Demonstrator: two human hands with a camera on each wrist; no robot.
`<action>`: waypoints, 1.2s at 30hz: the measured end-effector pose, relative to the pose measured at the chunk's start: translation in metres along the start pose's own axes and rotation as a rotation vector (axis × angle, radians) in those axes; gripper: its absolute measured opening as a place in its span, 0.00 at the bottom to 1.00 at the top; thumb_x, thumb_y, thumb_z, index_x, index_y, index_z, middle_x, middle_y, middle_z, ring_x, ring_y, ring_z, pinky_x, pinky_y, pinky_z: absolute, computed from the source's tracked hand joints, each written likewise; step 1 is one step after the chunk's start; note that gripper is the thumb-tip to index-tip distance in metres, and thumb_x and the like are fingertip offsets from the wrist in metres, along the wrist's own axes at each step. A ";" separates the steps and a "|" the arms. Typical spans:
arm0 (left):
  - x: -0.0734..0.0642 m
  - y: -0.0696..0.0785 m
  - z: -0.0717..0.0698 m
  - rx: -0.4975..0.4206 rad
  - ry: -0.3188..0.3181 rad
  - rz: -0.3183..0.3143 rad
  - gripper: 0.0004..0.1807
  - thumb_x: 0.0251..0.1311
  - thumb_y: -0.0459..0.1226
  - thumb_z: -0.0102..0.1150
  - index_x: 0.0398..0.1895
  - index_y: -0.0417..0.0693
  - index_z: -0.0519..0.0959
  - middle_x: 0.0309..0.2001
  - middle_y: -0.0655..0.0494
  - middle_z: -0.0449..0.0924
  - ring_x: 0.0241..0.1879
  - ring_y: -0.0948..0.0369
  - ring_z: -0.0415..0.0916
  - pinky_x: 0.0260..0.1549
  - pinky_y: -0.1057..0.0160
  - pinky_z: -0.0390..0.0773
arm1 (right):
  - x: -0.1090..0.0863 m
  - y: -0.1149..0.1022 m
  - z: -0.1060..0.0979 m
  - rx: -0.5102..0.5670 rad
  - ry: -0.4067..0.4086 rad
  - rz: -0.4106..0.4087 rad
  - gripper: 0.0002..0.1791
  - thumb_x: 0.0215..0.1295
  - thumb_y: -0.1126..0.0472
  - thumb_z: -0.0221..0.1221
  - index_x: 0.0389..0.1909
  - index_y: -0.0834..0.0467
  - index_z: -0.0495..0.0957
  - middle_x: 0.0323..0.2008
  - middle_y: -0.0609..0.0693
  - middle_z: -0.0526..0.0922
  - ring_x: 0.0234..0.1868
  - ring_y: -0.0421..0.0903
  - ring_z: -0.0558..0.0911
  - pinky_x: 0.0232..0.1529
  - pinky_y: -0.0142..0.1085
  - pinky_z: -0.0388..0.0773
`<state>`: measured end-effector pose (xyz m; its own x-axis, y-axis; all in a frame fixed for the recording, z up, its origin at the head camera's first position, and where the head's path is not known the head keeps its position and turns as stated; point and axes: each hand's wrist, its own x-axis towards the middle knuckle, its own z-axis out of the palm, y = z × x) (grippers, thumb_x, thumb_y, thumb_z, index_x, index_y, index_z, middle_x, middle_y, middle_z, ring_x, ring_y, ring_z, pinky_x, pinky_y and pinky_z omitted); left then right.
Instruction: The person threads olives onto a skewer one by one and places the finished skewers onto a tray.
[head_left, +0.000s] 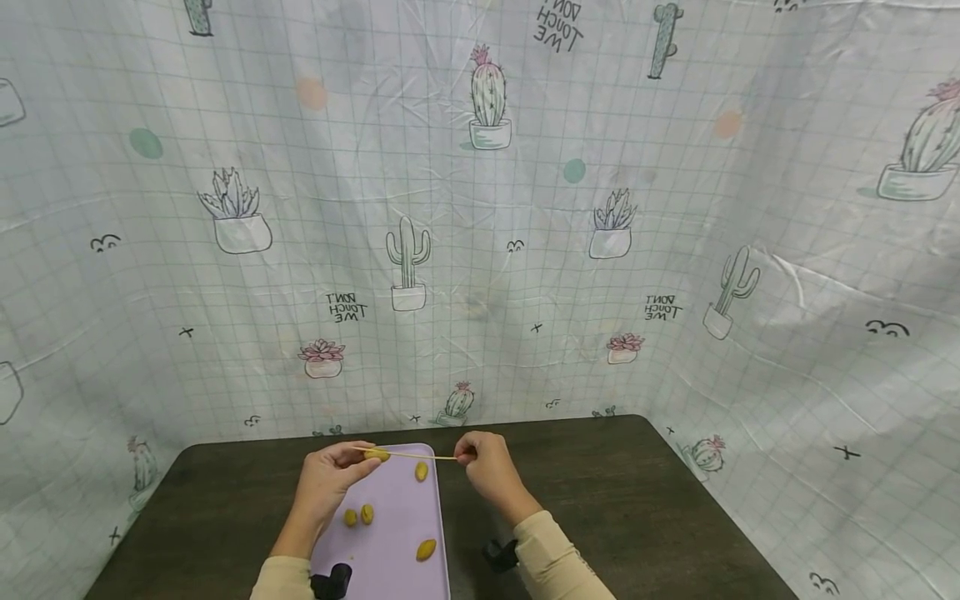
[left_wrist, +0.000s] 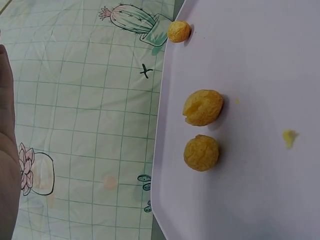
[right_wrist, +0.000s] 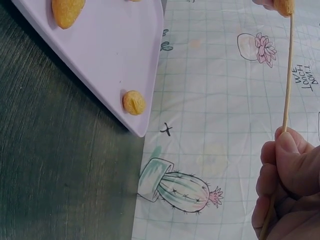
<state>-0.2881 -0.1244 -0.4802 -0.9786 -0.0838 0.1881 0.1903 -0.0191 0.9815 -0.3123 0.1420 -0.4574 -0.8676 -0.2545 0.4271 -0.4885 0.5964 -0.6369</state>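
Observation:
My left hand (head_left: 327, 482) pinches a small golden-brown puff-like ball (head_left: 377, 455) above the tray's far part. A thin wooden skewer (head_left: 423, 456) runs from that ball to my right hand (head_left: 491, 477), which grips it between thumb and curled fingers. In the right wrist view, the skewer (right_wrist: 288, 75) meets the ball (right_wrist: 285, 6) at the top edge; how deep it goes cannot be told. Only a strip of the left hand (left_wrist: 7, 150) enters the left wrist view, its fingertips out of frame.
A pale purple tray (head_left: 397, 575) lies on the dark wooden table (head_left: 600, 500). Several similar balls rest on it, including a cracked one (left_wrist: 203, 107) beside a rounder one (left_wrist: 201, 153). A yellow crumb (left_wrist: 289, 138) lies nearby. Behind hangs a cactus-print curtain (head_left: 465, 333).

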 end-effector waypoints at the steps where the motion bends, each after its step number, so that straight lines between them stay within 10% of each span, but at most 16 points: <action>1: 0.000 0.000 0.000 -0.002 0.001 -0.001 0.18 0.53 0.29 0.75 0.48 0.32 0.84 0.41 0.48 0.89 0.39 0.60 0.86 0.41 0.65 0.84 | 0.000 -0.001 0.000 0.003 -0.001 0.000 0.14 0.54 0.85 0.58 0.27 0.63 0.82 0.26 0.47 0.81 0.29 0.39 0.76 0.28 0.32 0.76; 36: -0.002 0.003 0.004 -0.001 -0.011 0.005 0.19 0.54 0.28 0.74 0.49 0.30 0.84 0.41 0.46 0.88 0.38 0.61 0.85 0.40 0.66 0.84 | 0.001 -0.010 0.008 0.002 0.033 -0.017 0.16 0.52 0.85 0.58 0.24 0.61 0.81 0.26 0.47 0.81 0.29 0.39 0.74 0.30 0.32 0.76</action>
<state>-0.2862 -0.1204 -0.4775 -0.9784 -0.0727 0.1933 0.1951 -0.0193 0.9806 -0.3083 0.1299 -0.4554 -0.8556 -0.2392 0.4591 -0.5035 0.5908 -0.6305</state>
